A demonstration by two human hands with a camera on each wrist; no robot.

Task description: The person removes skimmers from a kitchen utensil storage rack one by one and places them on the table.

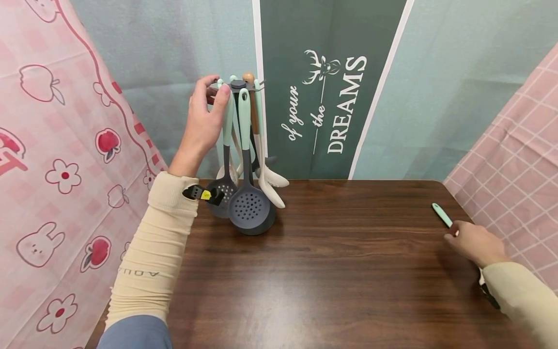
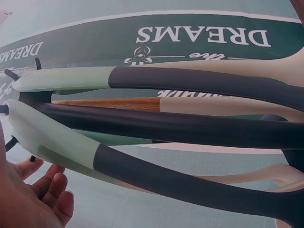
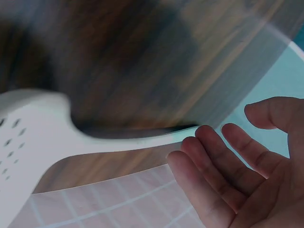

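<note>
My loosely spread right hand could knock the white slotted, mint-handled turner at frame right by closing off-centre, while a tug from my left hand, gripping the dark plastic-looking rack upper left, could topple it.

My head feed comes in bright and even, with a pale glare on the near part of the tabletop and a soft shadow beneath the right grip. My left wrist feed looks hazier, and the lens bows the white edging of the banner. My right wrist feed is dim: wood grain smears, dark shadows blotch it, and the slotted utensil looks soft-edged.
</note>
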